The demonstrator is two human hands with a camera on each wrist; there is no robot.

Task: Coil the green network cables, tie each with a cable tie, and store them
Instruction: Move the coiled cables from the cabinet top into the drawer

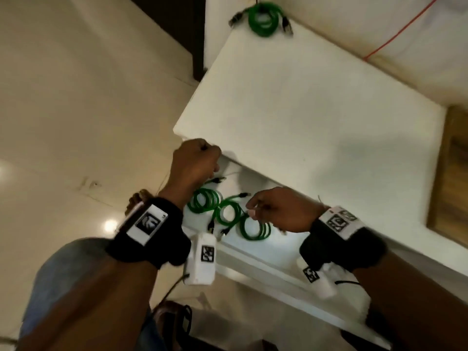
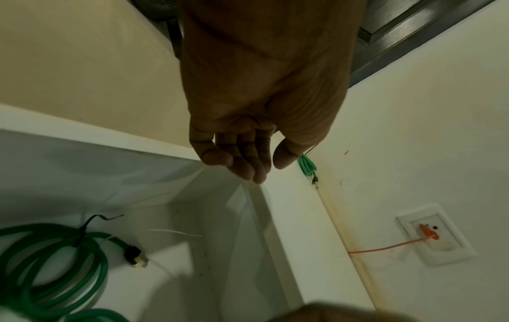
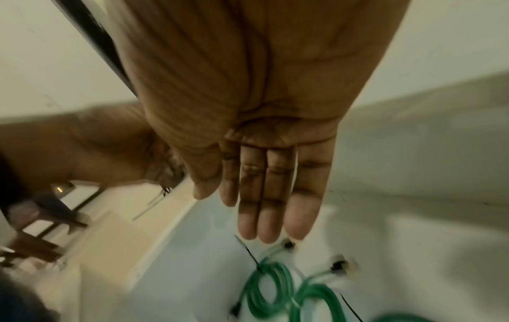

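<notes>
Three coiled green cables sit in a row inside an open white drawer (image 1: 255, 252) that's pulled out under the white counter (image 1: 304, 102). The left coil (image 1: 204, 200) touches the middle coil (image 1: 229, 215), and that one touches the right coil (image 1: 255, 229). At least two of them have a black cable tie (image 2: 82, 228) around the loops, with the thin tail sticking up; the wrist views show that best, though the right wrist one is blurry. The black plugs stick out loosely from the coils.

A fourth green coil (image 1: 264, 19) lies way off at the far corner of the counter, up against the wall, with its plugs poking out on both sides.

The left hand (image 1: 196, 160) is up at the near left corner of the counter, just above the drawer's far left corner. Its fingers (image 2: 242, 161) are loosely bent and there's nothing in them. The right hand (image 1: 276, 211) hovers over the drawer just to the right of the coils, fingers (image 3: 270, 196) straight and together, also carrying nothing.

An orange cable (image 2: 385, 248) runs along the wall from a white wall socket (image 2: 438, 235).
</notes>
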